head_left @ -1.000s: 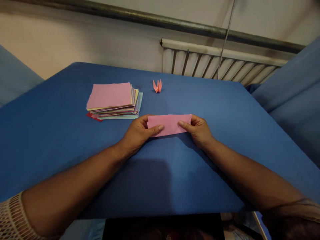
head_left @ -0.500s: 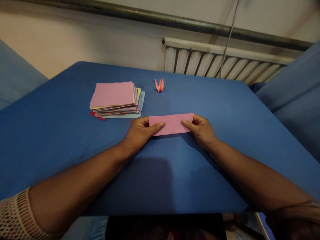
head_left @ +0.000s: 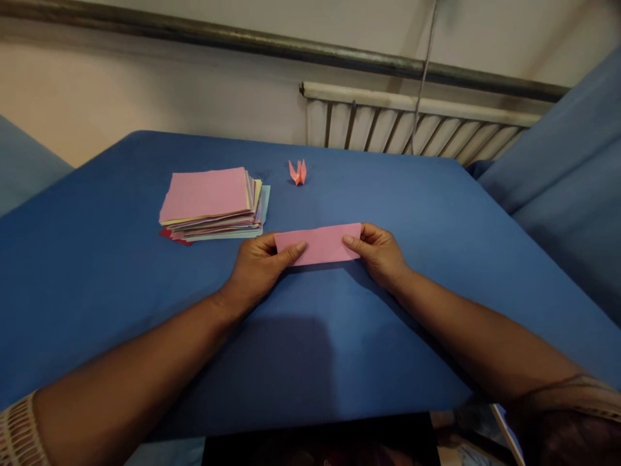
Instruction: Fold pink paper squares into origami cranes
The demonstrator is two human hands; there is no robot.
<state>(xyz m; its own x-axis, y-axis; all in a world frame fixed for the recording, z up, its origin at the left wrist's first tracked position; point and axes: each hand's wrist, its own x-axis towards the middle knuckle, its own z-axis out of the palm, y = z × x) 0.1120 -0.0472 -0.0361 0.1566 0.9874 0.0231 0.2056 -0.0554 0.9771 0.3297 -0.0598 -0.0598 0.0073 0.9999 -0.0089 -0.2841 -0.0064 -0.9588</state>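
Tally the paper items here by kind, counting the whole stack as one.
Pink rectangular paper strip, held by the left hand and right hand: 1
Multicoloured stack of rectangular paper sheets: 1
Small coral-pink folded paper figure: 1
Total: 3

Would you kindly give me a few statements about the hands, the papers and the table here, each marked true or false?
1. The left hand and the right hand hold the same pink paper strip. True.
2. A pink sheet tops the paper stack. True.
3. The small folded figure sits on that stack. False: it stands on the table, to the right of the stack.
4. The tabletop is yellow. False: it is blue.
5. A radiator shows beyond the table's far edge. True.
6. The right thumb is hidden behind the strip. False: it lies across the strip's visible face.
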